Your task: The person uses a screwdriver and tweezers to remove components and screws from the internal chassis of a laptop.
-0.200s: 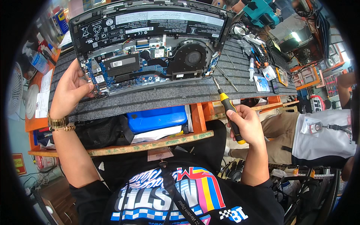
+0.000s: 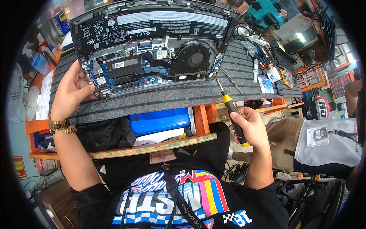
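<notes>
An opened laptop base [image 2: 133, 86] is tilted up on the grey ribbed mat, its insides facing me. It shows a long black battery [image 2: 152, 28], a blue circuit board [image 2: 110, 81] and a round black fan [image 2: 196, 59]. My left hand [image 2: 74, 89] is closed on the laptop's left edge, thumb in front and fingers partly hidden behind. In my right hand [image 2: 248, 124] is a black and yellow screwdriver [image 2: 231, 107]. Its tip points up toward the laptop's lower right corner, with no clear contact seen.
On the ribbed mat [image 2: 167, 95] to the right lie a syringe [image 2: 256, 70], a white tub [image 2: 273, 74] and a thin metal rod [image 2: 230, 80]. An open drawer below holds a blue case [image 2: 160, 121]. Another person [image 2: 324, 141] stands at the right.
The person at the right has shifted slightly, and their badge has swung. My hands, the laptop and the screwdriver look almost unmoved.
</notes>
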Tool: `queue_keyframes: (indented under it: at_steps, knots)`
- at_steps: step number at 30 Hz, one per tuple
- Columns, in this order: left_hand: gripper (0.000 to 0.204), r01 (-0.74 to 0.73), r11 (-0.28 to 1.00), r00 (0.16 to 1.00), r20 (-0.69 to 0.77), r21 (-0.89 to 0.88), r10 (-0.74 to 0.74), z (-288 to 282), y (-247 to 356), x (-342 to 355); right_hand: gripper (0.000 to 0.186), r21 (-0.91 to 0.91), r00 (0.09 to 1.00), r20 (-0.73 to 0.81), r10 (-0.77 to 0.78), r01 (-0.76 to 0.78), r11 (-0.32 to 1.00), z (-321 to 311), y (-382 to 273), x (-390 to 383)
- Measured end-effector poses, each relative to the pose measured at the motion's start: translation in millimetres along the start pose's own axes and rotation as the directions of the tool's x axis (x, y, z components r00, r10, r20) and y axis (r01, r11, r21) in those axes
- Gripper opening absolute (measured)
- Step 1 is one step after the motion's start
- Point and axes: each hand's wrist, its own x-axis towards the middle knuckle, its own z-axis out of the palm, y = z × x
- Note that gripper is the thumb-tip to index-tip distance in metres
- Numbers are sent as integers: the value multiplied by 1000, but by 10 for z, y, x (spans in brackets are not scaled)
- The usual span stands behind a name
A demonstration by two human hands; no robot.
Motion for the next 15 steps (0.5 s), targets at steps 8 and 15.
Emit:
queue_keyframes:
  at_steps: [8,15]
  knots:
    - [67,7,1000,1000,-1,19,-7,-70,-61,1,30,15,1000,1,7,-7,1000,-8,-28,-28]
    - [66,-12,1000,1000,-1,10,12,-72,-77,-4,31,7,999,46,16,-16,1000,61,17,-89]
